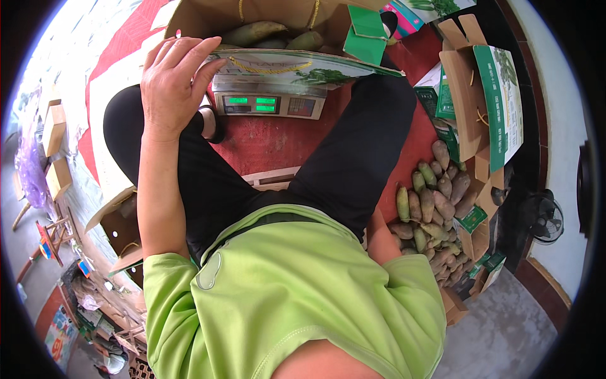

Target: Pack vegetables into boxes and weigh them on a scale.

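Observation:
My left hand [174,81] grips the near left corner of an open cardboard box [353,66], its fingers bent over the top edge and the thumb on the outer wall. Several long green radishes [255,31] lie inside the box, partly hidden by its near wall. Yellow cord handles hang on two of its sides. Under the box stands a digital weighing scale [271,104] with green lit displays. My right forearm [382,239] goes down behind my right thigh, which hides the right hand. A heap of green and brownish radishes [435,202] lies nearest to that arm.
Open cardboard cartons [473,101] stand at the right, beside the radish heap. A fan [544,218] is by the far right wall. Another open box [120,230] sits left of my legs. Red matting [252,148] covers the floor around the scale.

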